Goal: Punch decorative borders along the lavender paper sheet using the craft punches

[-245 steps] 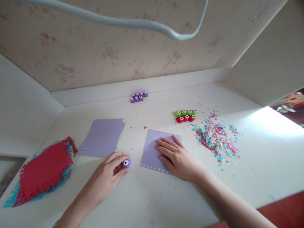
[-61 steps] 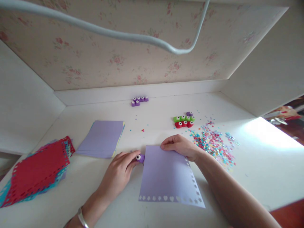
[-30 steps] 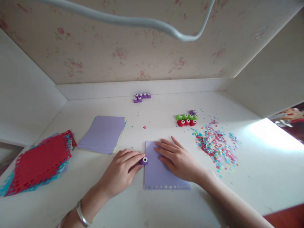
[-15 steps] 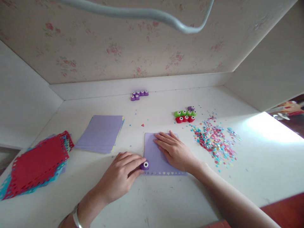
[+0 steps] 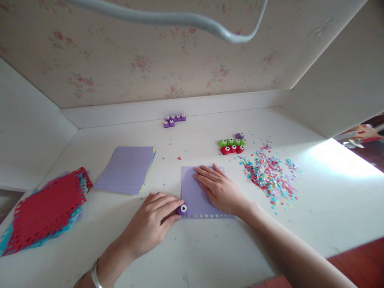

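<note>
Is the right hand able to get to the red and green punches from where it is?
Probably yes. The right hand lies flat on the purple sheet, and only bare table shows between it and the red and green punches.

I see stack of purple sheets [image 5: 126, 170] left of centre, punched red and blue sheets [image 5: 45, 210] far left, purple punches [image 5: 174, 120] by back wall, green and red punches [image 5: 232, 145] beside confetti heap [image 5: 271, 178].

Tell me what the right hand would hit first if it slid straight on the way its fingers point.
The right hand lies flat on the purple sheet, fingers pointing up and left. Past the sheet's edge it would probably meet only tiny paper bits on the table, then perhaps the far purple punches; depth is unclear.
</note>
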Demonstrator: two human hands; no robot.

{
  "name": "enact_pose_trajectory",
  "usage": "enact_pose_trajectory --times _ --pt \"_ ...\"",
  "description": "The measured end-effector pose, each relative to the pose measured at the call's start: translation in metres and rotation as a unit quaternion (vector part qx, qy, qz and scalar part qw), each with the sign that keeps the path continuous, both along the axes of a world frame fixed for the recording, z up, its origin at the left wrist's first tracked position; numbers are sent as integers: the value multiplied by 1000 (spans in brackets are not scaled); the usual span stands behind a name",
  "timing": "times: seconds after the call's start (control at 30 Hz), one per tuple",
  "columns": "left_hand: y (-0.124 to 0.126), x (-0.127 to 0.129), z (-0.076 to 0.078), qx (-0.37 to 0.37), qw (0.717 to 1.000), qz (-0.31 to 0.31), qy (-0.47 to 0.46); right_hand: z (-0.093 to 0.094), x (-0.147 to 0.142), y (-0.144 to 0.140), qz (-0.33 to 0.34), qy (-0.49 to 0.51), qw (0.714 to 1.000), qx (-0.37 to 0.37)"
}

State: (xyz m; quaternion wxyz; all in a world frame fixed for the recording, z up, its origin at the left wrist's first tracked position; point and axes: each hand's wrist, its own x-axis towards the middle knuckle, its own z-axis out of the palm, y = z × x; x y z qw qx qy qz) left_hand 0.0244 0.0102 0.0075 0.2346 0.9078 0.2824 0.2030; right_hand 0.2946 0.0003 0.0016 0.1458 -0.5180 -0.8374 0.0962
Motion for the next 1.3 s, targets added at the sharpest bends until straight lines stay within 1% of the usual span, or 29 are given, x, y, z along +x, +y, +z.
enact_pose_trajectory --times 0.3,0.67,0.77,0.87,0.93,1.07,1.17,1.3 --pt "-1 1 1 4 1000 3 3 -1 0 0 -1 11 1000 6" --pt "-2 -2 1 -12 1000 11 18 -1 -1 1 -3 17 1000 4" --pt "-2 -2 6 -41 998 35 15 0 -1 0 -5 16 1000 0" --pt "-2 4 13 -93 993 76 -5 2 -1 -1 -4 19 1000 0" --pt "-1 11 17 -131 987 93 -19 2 0 -1 -4 22 1000 2" --pt "2 24 22 -186 979 86 -15 1 0 -1 -5 33 999 9" --pt "3 30 24 -202 975 90 9 0 0 -1 -7 34 999 8" --pt "6 37 24 -183 973 128 61 -1 0 -1 -9 34 999 5"
